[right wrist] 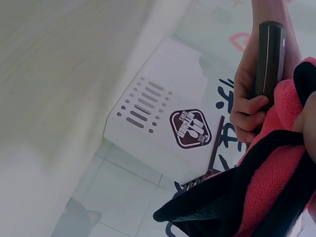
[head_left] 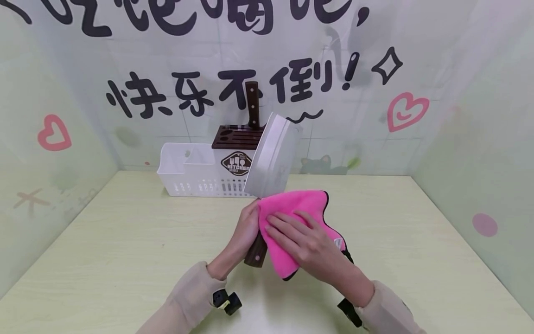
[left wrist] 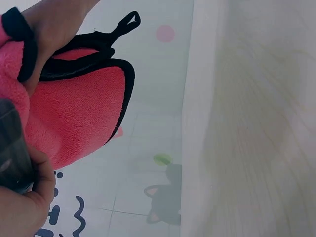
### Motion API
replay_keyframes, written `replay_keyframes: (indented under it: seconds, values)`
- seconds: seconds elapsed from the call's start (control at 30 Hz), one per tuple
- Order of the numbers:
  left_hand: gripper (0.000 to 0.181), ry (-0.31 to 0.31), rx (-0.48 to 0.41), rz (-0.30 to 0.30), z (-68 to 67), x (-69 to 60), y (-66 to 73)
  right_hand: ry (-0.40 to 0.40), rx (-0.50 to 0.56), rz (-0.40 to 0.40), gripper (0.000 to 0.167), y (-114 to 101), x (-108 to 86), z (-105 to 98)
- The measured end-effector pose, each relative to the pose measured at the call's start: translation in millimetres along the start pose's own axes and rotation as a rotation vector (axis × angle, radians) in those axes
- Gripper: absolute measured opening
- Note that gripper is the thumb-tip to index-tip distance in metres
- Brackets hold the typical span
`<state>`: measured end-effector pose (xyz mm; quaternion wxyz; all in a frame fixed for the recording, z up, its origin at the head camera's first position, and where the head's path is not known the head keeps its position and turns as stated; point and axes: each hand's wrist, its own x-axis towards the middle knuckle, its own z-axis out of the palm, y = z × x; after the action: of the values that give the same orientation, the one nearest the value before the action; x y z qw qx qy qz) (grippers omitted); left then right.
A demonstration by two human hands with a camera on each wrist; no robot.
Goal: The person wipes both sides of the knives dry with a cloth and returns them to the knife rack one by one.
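In the head view a cleaver (head_left: 271, 157) is raised with its broad pale blade up, tilted slightly right. My left hand (head_left: 246, 227) grips its dark brown handle (head_left: 256, 254), which also shows in the right wrist view below the curled left fingers (right wrist: 249, 106). A pink towel (head_left: 298, 202) with black edging lies over the lower part of the cleaver near the handle. My right hand (head_left: 313, 243) holds this towel against it, fingers spread across the cloth. The left wrist view shows the towel's black hanging loop (left wrist: 129, 22). Cloth hides the blade's lower end.
Behind the cleaver, a white perforated holder (head_left: 189, 183) with a brown slotted top (head_left: 233, 137) stands against the back wall. Another knife's brown handle (head_left: 252, 104) sticks up from it. Pale wood tabletop (head_left: 125, 260) lies below, with printed walls at the back and both sides.
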<state>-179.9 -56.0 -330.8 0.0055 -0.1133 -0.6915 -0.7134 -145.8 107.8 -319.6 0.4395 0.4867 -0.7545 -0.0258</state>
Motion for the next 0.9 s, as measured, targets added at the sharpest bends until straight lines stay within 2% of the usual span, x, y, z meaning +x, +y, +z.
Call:
replay_keyframes:
  seconds: [0.23,0.47,0.9]
  values:
    - [0.038,-0.022,-0.007,0.019,0.5,-1.8,-0.1,0.013,0.052,0.048,0.036,2.8,0.4,3.0]
    - [0.032,-0.003,0.014,0.053,-0.3,-0.6,-1.1,0.019,0.006,0.079,0.039,5.7,1.7,2.9]
    - [0.028,-0.02,-0.049,0.042,0.8,-1.6,-0.4,0.049,0.057,0.116,0.038,6.8,3.0,3.7]
